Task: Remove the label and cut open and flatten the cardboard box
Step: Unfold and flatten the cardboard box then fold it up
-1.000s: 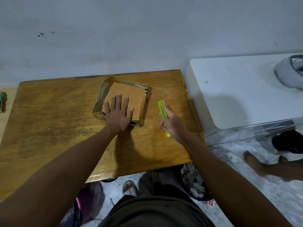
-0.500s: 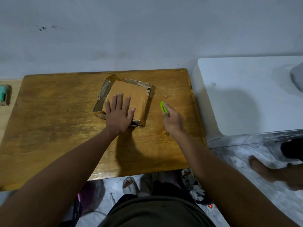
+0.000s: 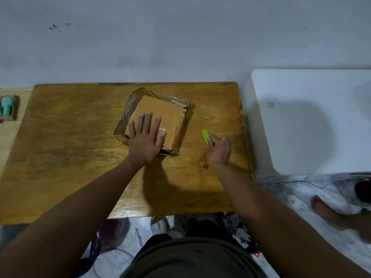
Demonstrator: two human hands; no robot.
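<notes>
Left palm flat on the cardboard box, right hand gripping a green cutter beside it.

Nearest, a dark shirt fills the bottom edge at 6 o'clock, both bare forearms reaching forward over the wooden table (image 3: 66, 157). The right hand (image 3: 219, 150) is closed around a lime-green cutter (image 3: 205, 136), whose tip points toward 11 o'clock; hand and cutter sit just beside the box's right edge, apart from it. The left hand (image 3: 145, 140) lies open, fingers spread, pressing flat on the near part of the cardboard box (image 3: 160, 115) and holding nothing. The box rests a little beyond the table's middle, toward 12 o'clock, its taped side walls splayed outward around the brown top panel. A white cabinet (image 3: 309, 121) stands at 3 o'clock, a bare foot (image 3: 321, 207) on the floor at 4 o'clock, a teal object (image 3: 7, 106) at 9 o'clock, and a grey wall (image 3: 180, 37) behind.
</notes>
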